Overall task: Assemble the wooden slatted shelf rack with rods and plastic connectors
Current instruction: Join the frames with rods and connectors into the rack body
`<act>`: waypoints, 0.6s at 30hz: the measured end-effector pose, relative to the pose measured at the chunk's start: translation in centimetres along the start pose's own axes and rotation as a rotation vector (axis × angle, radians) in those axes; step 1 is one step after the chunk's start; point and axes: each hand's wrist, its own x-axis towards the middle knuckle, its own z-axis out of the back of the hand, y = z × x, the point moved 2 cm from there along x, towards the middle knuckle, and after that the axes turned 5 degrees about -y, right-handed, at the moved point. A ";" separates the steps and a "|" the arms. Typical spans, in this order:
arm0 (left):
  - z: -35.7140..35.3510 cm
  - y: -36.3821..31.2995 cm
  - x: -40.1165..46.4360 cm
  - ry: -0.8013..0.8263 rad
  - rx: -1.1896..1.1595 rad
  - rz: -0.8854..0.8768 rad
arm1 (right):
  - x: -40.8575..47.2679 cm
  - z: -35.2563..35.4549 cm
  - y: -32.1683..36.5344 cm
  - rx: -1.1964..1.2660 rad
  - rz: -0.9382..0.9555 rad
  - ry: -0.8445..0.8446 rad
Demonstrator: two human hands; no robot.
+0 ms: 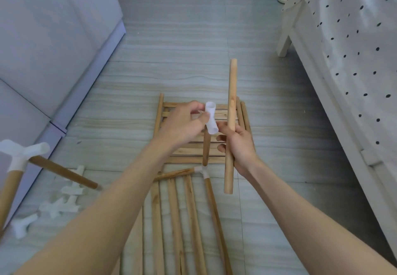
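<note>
**Connector going onto the upright rod**

Far left first: a built corner of the frame [19, 158] sits close to the camera, a white three-way fitting joining two rods. Below it, spare white connectors [62, 201] lie scattered on the floor [171, 38], well apart from the action.

Now the left hand [182, 124]: its fingers pinch a white plastic connector [211, 120], which sits on top of a short upright rod [206, 148]. That rod stands in a corner fitting [202, 170] of the lower slatted shelf [184, 221], which runs toward the camera. I judge this to be the seating step, with the connector being pressed or turned onto the rod's end; whether it is fully home I cannot tell.

Just right, the right hand [238, 145] grips a loose long rod [229, 124] around its lower half, near vertical and just beside the connector. The next move likely calls for lining up that rod's end with an open socket and pushing straight in.

Behind the hands, a second slatted shelf [171, 111] lies flat on the floor. At far right, a bed with a dotted cover [354, 38] hems in the space, so swinging the long rod needs care.
</note>
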 end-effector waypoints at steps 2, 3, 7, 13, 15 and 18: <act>-0.6 -0.5 0.3 0.007 0.035 -0.042 | 0.3 -0.3 -0.7 -0.078 -0.030 0.049; -0.8 -0.8 0.4 -0.006 0.045 -0.053 | 0.4 -0.5 -1.0 -0.101 -0.042 0.095; -1.5 -0.9 0.7 -0.074 -0.002 -0.027 | 0.9 -0.4 -2.0 -0.043 -0.075 0.175; -2.1 -0.7 0.5 -0.117 0.032 0.010 | 1.2 -0.4 -2.9 0.019 -0.072 0.160; -2.3 -0.8 0.5 -0.135 0.066 0.036 | 1.3 -0.5 -2.9 0.012 -0.056 0.146; -2.8 -1.4 0.6 -0.179 0.135 0.041 | 1.4 -0.4 -3.0 0.042 -0.060 0.113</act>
